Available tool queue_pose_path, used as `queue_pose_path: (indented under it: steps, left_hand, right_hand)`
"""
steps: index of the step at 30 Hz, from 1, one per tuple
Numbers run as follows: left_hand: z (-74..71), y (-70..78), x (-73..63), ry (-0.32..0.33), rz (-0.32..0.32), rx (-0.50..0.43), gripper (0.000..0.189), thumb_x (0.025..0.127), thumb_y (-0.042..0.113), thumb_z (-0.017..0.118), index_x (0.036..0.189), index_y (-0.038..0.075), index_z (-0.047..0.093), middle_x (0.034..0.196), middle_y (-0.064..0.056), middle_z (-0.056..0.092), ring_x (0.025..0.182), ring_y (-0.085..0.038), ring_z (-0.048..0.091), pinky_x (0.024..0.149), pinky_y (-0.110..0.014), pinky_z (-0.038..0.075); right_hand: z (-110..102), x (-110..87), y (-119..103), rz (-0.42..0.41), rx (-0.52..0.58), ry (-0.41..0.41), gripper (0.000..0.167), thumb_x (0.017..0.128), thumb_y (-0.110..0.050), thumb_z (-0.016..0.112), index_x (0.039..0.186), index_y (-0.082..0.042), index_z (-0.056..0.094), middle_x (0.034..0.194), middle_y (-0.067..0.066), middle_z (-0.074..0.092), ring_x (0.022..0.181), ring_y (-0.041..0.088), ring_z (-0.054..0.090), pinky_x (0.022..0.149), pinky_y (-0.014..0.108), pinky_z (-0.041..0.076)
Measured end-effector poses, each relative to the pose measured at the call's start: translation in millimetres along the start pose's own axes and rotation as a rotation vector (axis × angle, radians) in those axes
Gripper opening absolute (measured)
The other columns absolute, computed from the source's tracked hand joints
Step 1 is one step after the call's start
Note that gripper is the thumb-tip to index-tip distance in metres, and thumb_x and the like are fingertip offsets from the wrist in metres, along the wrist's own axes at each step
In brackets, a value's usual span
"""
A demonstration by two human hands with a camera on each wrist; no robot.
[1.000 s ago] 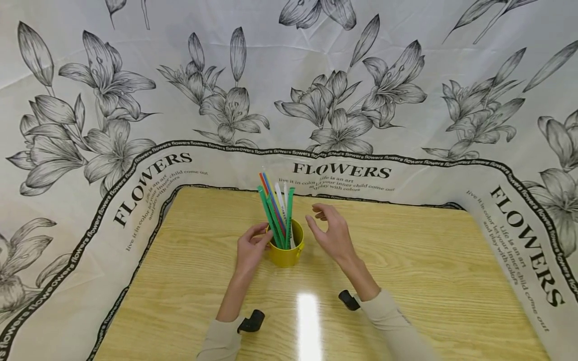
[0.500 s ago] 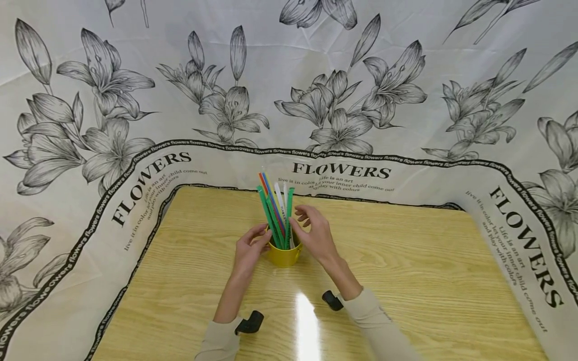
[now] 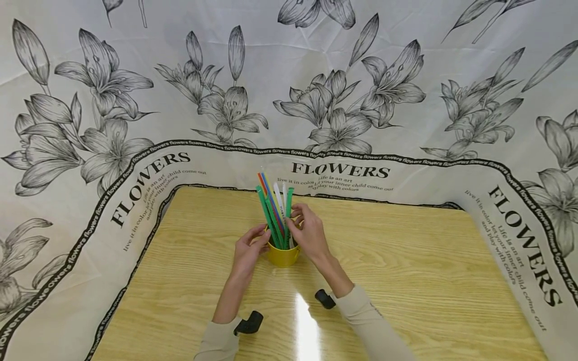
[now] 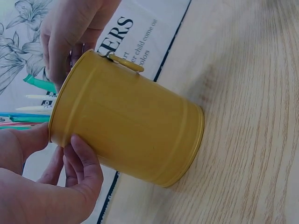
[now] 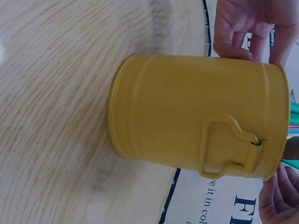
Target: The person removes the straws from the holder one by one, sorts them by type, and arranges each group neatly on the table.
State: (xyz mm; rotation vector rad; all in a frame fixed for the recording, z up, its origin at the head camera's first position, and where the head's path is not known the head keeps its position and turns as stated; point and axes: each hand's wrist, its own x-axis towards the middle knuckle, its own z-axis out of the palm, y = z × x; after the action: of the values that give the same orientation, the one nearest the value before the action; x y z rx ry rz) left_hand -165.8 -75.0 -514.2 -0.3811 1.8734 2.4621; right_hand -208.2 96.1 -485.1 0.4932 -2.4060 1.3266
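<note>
A yellow metal bucket stands upright on the table, with slim straw-like sticks in green, white, red, blue and yellow leaning inside it. My left hand holds the bucket's left side near the rim, thumb at the edge and curled fingertips against the wall. At the right of the opening is my right hand, thumb and forefinger apart beside the rightmost green stick. Some of its fingertips are hidden behind the sticks and rim. A wire handle hangs at the bucket's side in the right wrist view.
The wood-grain table surrounds the bucket. A white curtain printed with flowers and lettering borders the table at the back and sides. Light glares on the tabletop in front of the bucket.
My right hand has moved left, from apart from the bucket to its rim beside the green stick. My left hand stays at the bucket, which has hardly moved.
</note>
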Motion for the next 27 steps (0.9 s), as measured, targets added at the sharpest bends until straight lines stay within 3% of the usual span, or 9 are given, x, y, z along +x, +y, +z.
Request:
queue_pose_path:
  steps: [5,11,16,22,27]
  left_hand:
    - [-0.4,-0.5,-0.9,-0.006,-0.001,-0.002,0.037,0.098,0.013,0.072,0.131,-0.003,0.066,0.116,-0.009,0.055,0.086,-0.012,0.062,0.083,-0.033,0.058]
    - [-0.7,-1.1,-0.8,-0.017,-0.007,-0.001,0.037,0.099,0.012,0.071,0.133,-0.002,0.065,0.117,-0.009,0.054,0.087,-0.012,0.061,0.087,-0.035,0.057]
    - [0.1,-0.9,-0.5,-0.014,-0.014,0.002,0.037,0.099,0.012,0.070,0.133,-0.002,0.064,0.118,-0.009,0.054,0.088,-0.012,0.061,0.089,-0.038,0.056]
    - [1.0,0.4,-0.8,-0.015,-0.014,0.000,0.037,0.099,0.012,0.071,0.133,-0.002,0.065,0.116,-0.008,0.055,0.087,-0.012,0.061,0.087,-0.035,0.057]
    - [0.2,0.0,-0.5,-0.010,-0.014,-0.003,0.037,0.099,0.012,0.071,0.132,-0.002,0.065,0.116,-0.009,0.055,0.087,-0.012,0.061,0.087,-0.036,0.057]
  right_hand:
    - [-6,-0.6,-1,0.027,0.040,-0.013,0.021,0.093,-0.003,0.075,0.112,0.002,0.065,0.096,0.013,0.070,0.082,0.025,0.068,0.070,0.038,0.058]
    - [-20,-0.8,-2,0.122,0.180,-0.006,0.018,0.096,-0.002,0.071,0.112,0.003,0.065,0.100,0.016,0.069,0.092,0.030,0.071,0.081,0.037,0.061]
    - [-30,0.0,-1,0.186,0.257,0.021,0.020,0.097,0.000,0.069,0.115,0.004,0.063,0.105,0.020,0.066,0.095,0.035,0.073,0.079,0.031,0.061]
    - [-44,2.1,0,0.197,0.356,0.050,0.025,0.099,0.000,0.067,0.120,0.008,0.060,0.109,0.026,0.062,0.094,0.043,0.071,0.077,0.042,0.062]
    - [-56,5.6,2,0.247,0.420,0.067,0.025,0.100,-0.003,0.066,0.121,0.007,0.058,0.107,0.021,0.060,0.087,0.027,0.073,0.075,0.039,0.062]
